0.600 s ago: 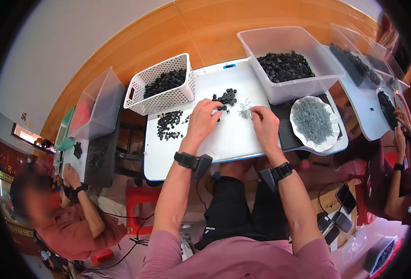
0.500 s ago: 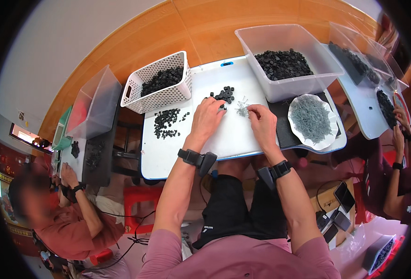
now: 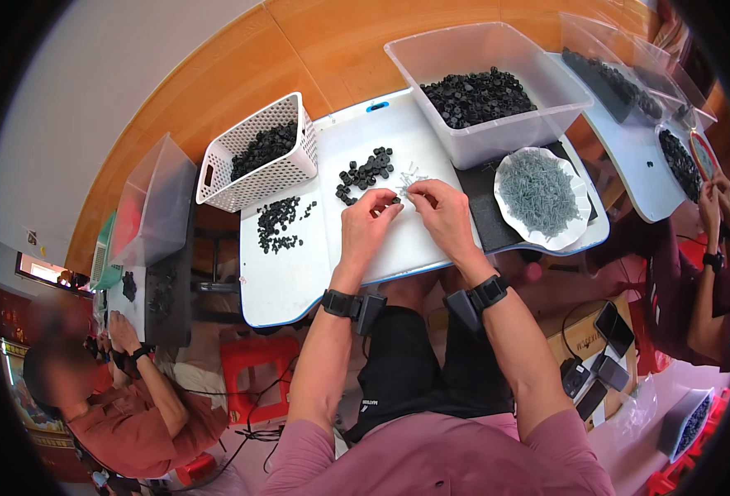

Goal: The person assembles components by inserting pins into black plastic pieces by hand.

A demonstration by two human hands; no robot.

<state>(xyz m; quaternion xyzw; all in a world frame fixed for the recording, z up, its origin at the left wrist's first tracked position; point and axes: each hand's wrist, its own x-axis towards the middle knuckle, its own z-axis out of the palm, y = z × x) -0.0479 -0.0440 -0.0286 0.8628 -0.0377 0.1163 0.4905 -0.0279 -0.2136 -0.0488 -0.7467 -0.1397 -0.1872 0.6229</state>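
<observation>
My left hand [image 3: 368, 230] is closed, its thumb and fingertips pinching a small black knob-like part [image 3: 396, 201] above the white table [image 3: 332, 281]. Close beside it, my right hand [image 3: 442, 218] is also closed in a pinch. Whatever lies between those fingertips is too small to make out. Just beyond my hands lies a loose pile of black round parts [image 3: 366, 173]. Next to it are a few thin pale screws or pins [image 3: 412, 174]. Smaller black pieces [image 3: 279, 221] are scattered on the left of the table.
A white perforated basket [image 3: 257, 188] and a clear tub [image 3: 497, 140], both with black parts, stand at the back. A white scalloped plate [image 3: 581, 233] heaped with grey screws or pins sits on a black mat [image 3: 485, 213] at right. People work at both sides; a red stool [image 3: 253, 351] stands left.
Both hands have drawn closer together, the left moving back toward me from the black pile. My view has shifted slightly, and the pile now shows more spread out.
</observation>
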